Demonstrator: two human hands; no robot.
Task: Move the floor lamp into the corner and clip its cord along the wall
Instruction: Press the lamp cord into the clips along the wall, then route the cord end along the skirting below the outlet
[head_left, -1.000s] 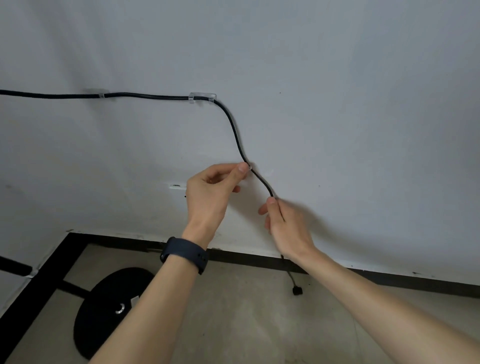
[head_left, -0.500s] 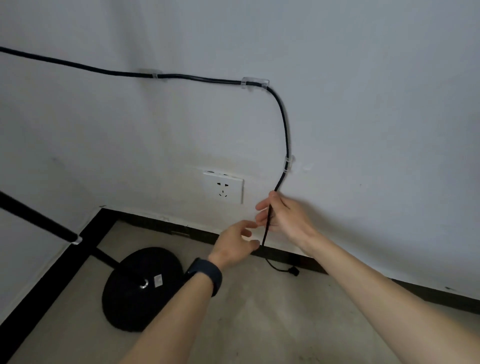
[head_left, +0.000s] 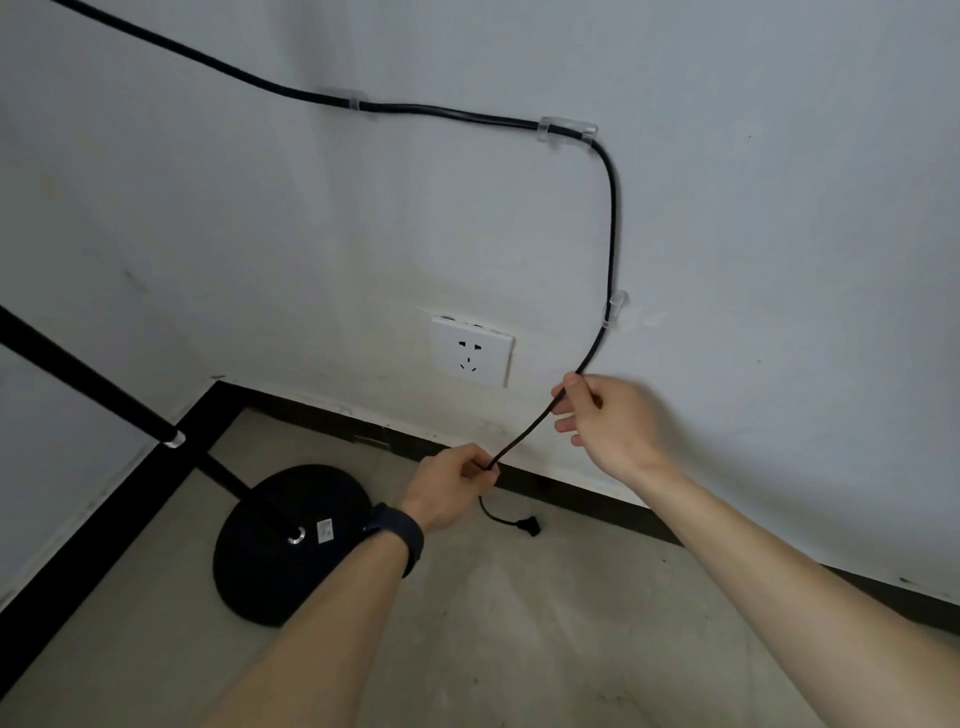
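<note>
The black lamp cord (head_left: 614, 218) runs along the white wall through three clear clips: one at the upper middle (head_left: 347, 100), one at the bend (head_left: 567, 130) and one lower down (head_left: 614, 307). Below the lowest clip my right hand (head_left: 605, 423) pinches the cord. My left hand (head_left: 451, 488), with a dark wristband, grips the cord further down. The cord's plug (head_left: 527, 526) lies on the floor. The lamp's round black base (head_left: 260, 566) stands in the corner, its black pole (head_left: 93, 384) rising to the left.
A white wall socket (head_left: 471, 352) sits on the wall left of the hanging cord. A black skirting strip (head_left: 597, 499) runs along the foot of both walls. The floor (head_left: 519, 649) is grey concrete.
The cord now sits in the third, lower clip. My left hand dropped from the wall and took hold of the cord below my right hand. The view shifted right and down.
</note>
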